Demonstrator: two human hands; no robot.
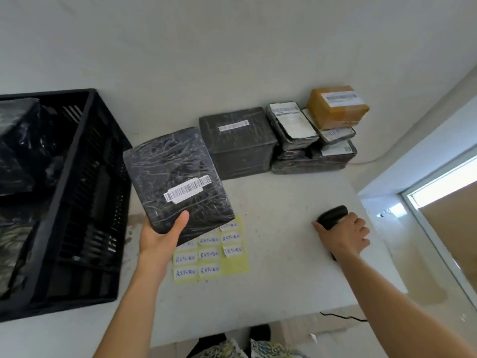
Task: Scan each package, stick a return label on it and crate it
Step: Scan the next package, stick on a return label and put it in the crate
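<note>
Left hand (pixel 161 235) grips flat black plastic-wrapped package (pixel 178 180) by lower edge, above yellow return-label sheet (pixel 210 254), barcode strip (pixel 187 189) tilted up toward you for scanning. Right hand (pixel 344 235) curls round black handheld scanner (pixel 331 215) on white table (pixel 284 280); lift, aim next, likely. Black slatted crate (pixel 77 202) waits left.

head | worn high; faces forward-down | near the table (pixel 284 254) | single view

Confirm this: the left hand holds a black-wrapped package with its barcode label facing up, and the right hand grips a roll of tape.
One thing is wrong. The head view shows the right hand gripping a black barcode scanner, not tape. The left hand does hold the black-wrapped package, barcode label facing up.
</note>
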